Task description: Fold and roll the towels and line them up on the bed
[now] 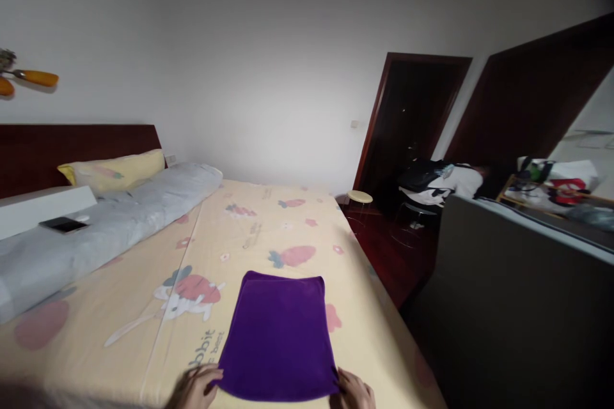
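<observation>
A purple cloth [281,332], roughly rectangular, lies spread flat on the bed's patterned sheet [249,230]. At its near left corner, my left hand [197,386] pinches the edge between thumb and fingers. My right hand [354,388] grips the near right corner in the same way. The near edge between the two hands sags in a slight curve. The far corners rest on the sheet, and the far edge looks folded or hemmed.
On the left lie a grey rolled quilt [158,198], a yellow pillow [118,171], a white box [48,208] and a phone [64,223]. A dark panel [503,307] stands beyond the bed's right edge. Farther back are a stool [359,197] and a chair piled with clothes [441,182].
</observation>
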Motion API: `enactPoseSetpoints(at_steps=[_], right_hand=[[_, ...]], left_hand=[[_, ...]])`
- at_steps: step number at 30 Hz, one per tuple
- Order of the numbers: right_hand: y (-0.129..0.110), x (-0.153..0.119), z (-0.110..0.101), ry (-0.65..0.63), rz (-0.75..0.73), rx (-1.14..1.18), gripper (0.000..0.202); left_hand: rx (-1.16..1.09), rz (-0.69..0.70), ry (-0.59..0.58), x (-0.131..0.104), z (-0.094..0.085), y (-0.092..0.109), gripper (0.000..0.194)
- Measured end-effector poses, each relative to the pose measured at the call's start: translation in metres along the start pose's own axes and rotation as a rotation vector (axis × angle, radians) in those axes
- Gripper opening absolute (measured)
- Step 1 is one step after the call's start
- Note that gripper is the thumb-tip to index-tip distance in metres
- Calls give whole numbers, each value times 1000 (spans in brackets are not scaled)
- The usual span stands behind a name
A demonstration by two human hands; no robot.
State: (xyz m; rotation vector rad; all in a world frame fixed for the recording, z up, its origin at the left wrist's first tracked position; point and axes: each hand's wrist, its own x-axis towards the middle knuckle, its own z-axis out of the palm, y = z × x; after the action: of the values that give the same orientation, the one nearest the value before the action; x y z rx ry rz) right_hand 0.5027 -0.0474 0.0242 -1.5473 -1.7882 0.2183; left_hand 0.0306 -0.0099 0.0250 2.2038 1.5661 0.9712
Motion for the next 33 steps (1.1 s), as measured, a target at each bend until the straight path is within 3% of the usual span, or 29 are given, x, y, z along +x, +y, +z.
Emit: enactPoseSetpoints(at_steps=[2, 4, 7, 11, 15, 19, 22, 25, 28, 33], right_hand=[[-19, 3, -1, 101, 162, 153, 31], [-37, 10, -4, 152, 280, 317, 35], [-56, 30, -18, 82, 357, 553, 34], [-60, 52, -36, -20, 429, 763, 36], [-56, 56, -38, -3, 468, 746, 42], [-51, 46, -37, -38, 480, 735, 49], [-45, 37, -35, -52, 478, 697, 52], [-37, 37, -31, -43, 432, 603, 51], [-33, 46, -22, -36, 400, 530, 46], [-34, 51, -5, -34, 396, 389, 29]], left_hand=[[-181, -156, -30, 9, -7, 2, 11], [-340, -291, -54, 21, -16, 10, 20], [-557, -422, -112, 38, -31, 28, 38], [-737, -496, -204, 51, -47, 46, 44], [-668, -513, -209, 49, -53, 42, 35], [-620, -474, -346, 36, -49, 25, 34], [-600, -471, -374, 27, -43, 16, 40], [-563, -443, -312, 30, -37, 16, 46], [-375, -390, -213, 41, -28, 25, 47], [-114, -394, -128, 49, -12, 36, 25]])
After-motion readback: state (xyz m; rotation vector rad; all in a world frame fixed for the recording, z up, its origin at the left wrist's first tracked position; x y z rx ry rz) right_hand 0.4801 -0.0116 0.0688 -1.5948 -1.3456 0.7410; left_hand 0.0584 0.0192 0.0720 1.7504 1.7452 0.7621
